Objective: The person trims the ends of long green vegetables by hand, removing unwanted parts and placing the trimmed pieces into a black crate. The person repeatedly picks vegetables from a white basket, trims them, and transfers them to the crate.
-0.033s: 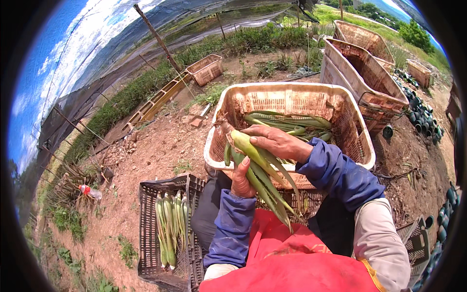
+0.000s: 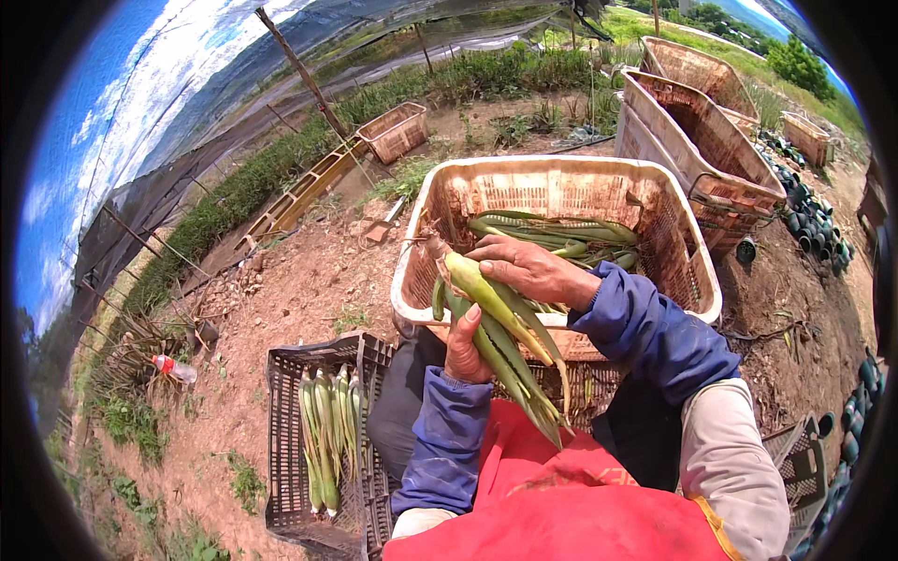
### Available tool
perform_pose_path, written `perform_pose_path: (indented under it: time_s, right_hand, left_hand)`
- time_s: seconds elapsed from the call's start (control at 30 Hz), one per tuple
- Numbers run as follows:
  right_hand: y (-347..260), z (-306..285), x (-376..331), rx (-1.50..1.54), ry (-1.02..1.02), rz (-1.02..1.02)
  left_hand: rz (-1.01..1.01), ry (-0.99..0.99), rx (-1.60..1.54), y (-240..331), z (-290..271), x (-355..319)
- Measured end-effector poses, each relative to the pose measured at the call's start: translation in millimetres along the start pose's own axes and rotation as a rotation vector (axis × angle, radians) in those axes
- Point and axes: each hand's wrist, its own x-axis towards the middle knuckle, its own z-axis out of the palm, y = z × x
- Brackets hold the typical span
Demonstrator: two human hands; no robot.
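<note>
**Corn in both hands, right over the tan crate**

So the person's got an ear of corn (image 2: pixel 491 323), green husk on, held up in front of them with both hands. The left hand (image 2: pixel 465 351) is wrapped around it from underneath, fingers closed on the lower part of the husk. The right hand (image 2: pixel 528 269) sits on top near the tip end, palm down, fingers curled over the cob. Long husk leaves hang down from the ear toward the red apron (image 2: pixel 561 505). Both forearms are in blue sleeves.

The ear sits right above the near rim of a big tan plastic crate (image 2: pixel 692 271), which has more green ears (image 2: pixel 561 232) lying across its floor. It's over the edge, not inside, and not touching the pile as far as the picture lets you tell.

Down to the person's left there's a dark plastic crate (image 2: pixel 281 439) on the dirt with a row of husked-looking pale green ears (image 2: pixel 327 430) lined up side by side in it. Further off: a smaller tan crate (image 2: pixel 395 131) by the grass strip, two more big tan crates stacked (image 2: pixel 711 140) to the right, a bunch of black plant pots (image 2: pixel 814 234) on the ground near them, and a plastic bottle (image 2: pixel 173 369) lying in the weeds on the left.
</note>
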Motion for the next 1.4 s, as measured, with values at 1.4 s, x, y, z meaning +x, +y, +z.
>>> perform_pose_path:
  time_s: [1.4]
  right_hand:
    - [-6.4, -42.2, -21.9, 0.345, -0.143, 0.25]
  left_hand:
    - [-0.414, -0.102, -0.4, -14.8, -20.1, -27.7]
